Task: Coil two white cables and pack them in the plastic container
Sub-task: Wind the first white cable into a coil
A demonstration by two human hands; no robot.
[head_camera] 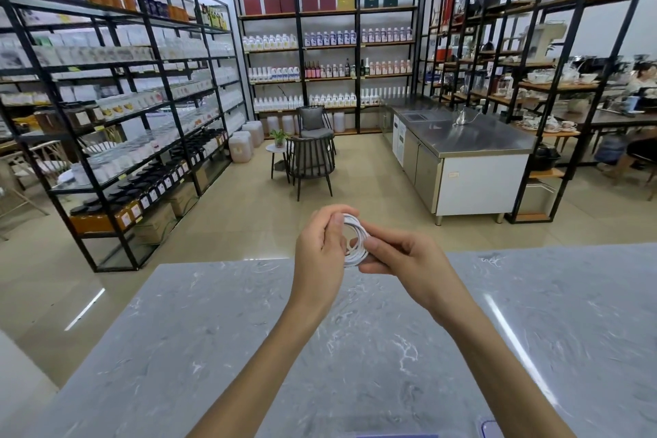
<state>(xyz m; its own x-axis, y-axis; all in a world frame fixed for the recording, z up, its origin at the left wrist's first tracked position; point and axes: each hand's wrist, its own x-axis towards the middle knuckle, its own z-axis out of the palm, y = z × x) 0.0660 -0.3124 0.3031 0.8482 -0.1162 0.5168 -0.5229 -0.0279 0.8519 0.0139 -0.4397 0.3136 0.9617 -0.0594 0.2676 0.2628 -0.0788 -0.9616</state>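
We hold a coiled white cable (355,240) between both hands, raised above the far edge of a grey marble counter (213,331). The left hand (321,245) pinches the coil's upper left rim, its fingers curled together over the loops; the right hand (401,256) pinches the lower right rim between thumb and fingers. The ring stands nearly upright, facing us, with no loose tail visible. A clear plastic container (489,428) shows only as a corner at the near edge, well apart from the coil, below the right forearm; we judge the right hand nearer to it.
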